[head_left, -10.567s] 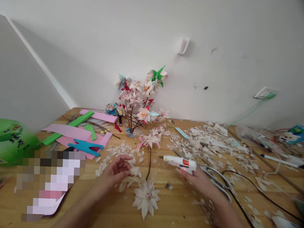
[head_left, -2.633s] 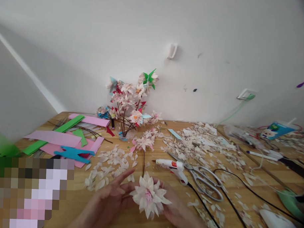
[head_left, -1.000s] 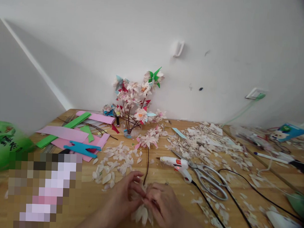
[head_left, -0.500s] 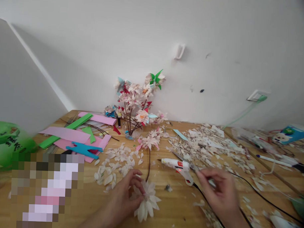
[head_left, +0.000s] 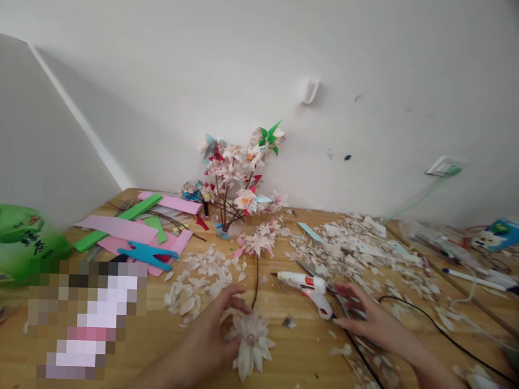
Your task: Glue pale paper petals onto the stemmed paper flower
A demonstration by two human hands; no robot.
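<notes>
A white petal flower lies on the table in front of me. My left hand rests against its left edge, thumb and curved fingers apart. A brown stem runs from behind it towards a pale pink flower. To the right lies a white glue gun with a small red light, its nozzle pointing left. Partly behind it are metal scissors, whose handles are mostly hidden by my right hand. That hand is open around the handles, fingers and thumb spread.
Several flowers stand in a small clear holder by the wall. Loose petals lie mid-table, with a larger pile behind the glue gun. Coloured strips and a green bag are left. A black cord crosses the right side.
My right hand has opened from its pinch at the scissors and turned, fingers spreading. My left fingers have come off the flower's middle to its left edge. The view has shifted slightly.
</notes>
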